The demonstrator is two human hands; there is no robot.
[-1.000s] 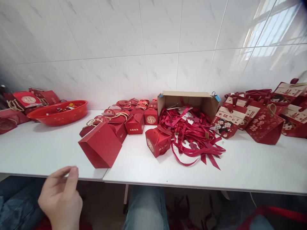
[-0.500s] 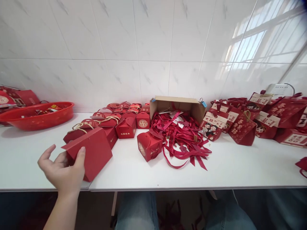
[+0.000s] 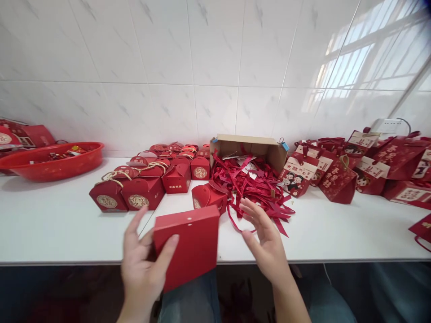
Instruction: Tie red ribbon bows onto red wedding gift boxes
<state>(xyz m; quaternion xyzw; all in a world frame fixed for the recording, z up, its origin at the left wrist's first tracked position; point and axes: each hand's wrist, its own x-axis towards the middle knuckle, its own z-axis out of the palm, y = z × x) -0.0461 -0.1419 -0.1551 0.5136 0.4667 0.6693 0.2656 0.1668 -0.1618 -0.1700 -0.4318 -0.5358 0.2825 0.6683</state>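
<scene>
Well, white table (image 3: 67,224), tiles (image 3: 215,45), perhaps window glare (image 3: 350,63)

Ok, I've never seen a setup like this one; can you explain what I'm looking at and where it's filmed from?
There is no robot here: these are a person's own bare hands, filmed by a camera worn on the head, looking forward and down. The left hand grips a plain red box near the table's front edge. The right hand is open beside it, holding nothing that I can see. On the white table, from left to right, are a red basin with small wrapped items, small red boxes, red ribbons spilling from an open cardboard box, and printed red bags.
</scene>
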